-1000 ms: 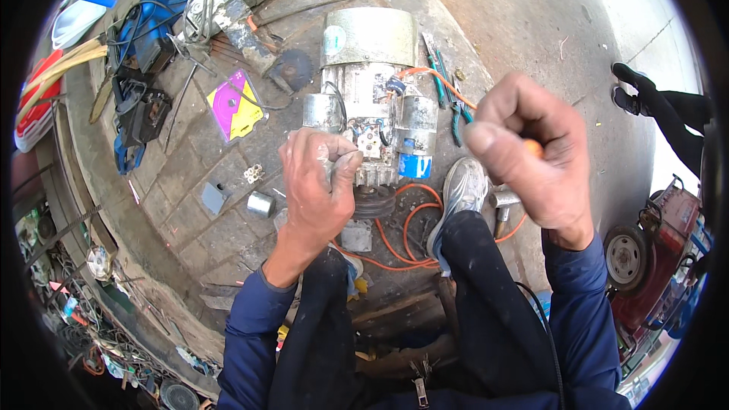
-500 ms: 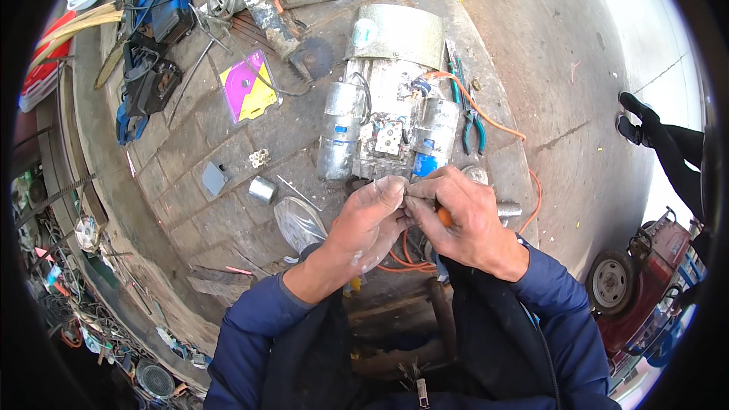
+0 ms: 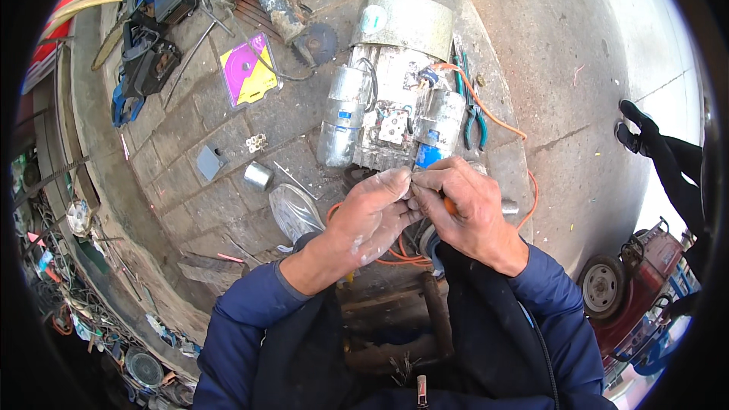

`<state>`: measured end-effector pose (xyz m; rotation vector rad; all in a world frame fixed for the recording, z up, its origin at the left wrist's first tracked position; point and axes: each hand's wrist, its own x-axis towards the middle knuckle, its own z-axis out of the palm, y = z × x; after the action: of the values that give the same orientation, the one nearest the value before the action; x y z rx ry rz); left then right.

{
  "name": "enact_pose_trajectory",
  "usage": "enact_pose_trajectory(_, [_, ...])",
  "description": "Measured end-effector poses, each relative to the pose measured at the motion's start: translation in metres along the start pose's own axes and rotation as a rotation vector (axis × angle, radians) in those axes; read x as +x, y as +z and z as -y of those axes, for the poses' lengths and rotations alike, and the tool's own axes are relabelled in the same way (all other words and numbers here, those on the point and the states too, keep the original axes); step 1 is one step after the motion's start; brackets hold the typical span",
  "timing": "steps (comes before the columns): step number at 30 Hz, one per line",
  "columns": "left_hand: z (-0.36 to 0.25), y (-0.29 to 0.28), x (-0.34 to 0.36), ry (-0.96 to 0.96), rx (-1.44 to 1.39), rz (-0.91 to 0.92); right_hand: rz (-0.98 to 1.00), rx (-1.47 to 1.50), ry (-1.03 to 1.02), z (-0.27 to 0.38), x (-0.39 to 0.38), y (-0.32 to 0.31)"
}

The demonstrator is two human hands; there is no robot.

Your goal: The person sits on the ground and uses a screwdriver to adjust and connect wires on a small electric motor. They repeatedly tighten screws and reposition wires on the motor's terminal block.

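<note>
My left hand (image 3: 372, 216) and my right hand (image 3: 477, 220) meet at the fingertips, just in front of an electric motor (image 3: 392, 127). Thumb and fingers of the left pinch a tiny item that I cannot make out. An orange handle (image 3: 450, 206) pokes out between the curled fingers of the right; the rest of that tool is hidden. Silvery cylinders flank the motor, its terminal block (image 3: 392, 126) is exposed, and a round metal cover (image 3: 402, 24) caps its far end. An orange cable (image 3: 486, 104) leaves its right side.
Green-handled pliers (image 3: 476, 125) lie right of the motor. To the left are a grey cover (image 3: 210, 162), a metal cylinder (image 3: 258, 175) and a purple-yellow disc package (image 3: 249, 72). Beyond it sits a toothed saw blade (image 3: 316, 45). A red wheeled machine (image 3: 638, 288) stands at right.
The whole view has shifted a little, so the motor appears slightly higher and the shoe shows more. Both hands stay together at the fingertips, with the orange handle still in the right.
</note>
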<state>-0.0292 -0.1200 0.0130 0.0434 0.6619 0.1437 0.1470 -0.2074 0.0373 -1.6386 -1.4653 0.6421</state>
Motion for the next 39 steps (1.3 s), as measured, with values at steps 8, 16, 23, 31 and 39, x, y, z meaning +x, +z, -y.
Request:
enact_pose_trajectory(8, [0.001, -0.007, 0.004, 0.005, -0.01, -0.023, 0.078, -0.026, 0.057, 0.004, 0.0, -0.009])
enact_pose_trajectory(16, [0.002, -0.011, 0.007, 0.135, 0.323, -0.132, 0.114, -0.086, 0.169, 0.008, 0.001, -0.009])
enact_pose_trajectory(23, [-0.014, -0.016, 0.001, 0.203, 0.412, -0.167, 0.211, -0.145, 0.258, 0.001, 0.044, -0.024])
enact_pose_trajectory(31, [-0.026, -0.017, 0.0, 0.377, 0.482, -0.244, 0.342, -0.425, 0.084, -0.038, 0.1, -0.008])
enact_pose_trajectory(39, [-0.027, -0.023, 0.001, 0.44, 0.525, -0.285, 0.349, -0.426, 0.018, -0.047, 0.094, 0.005])
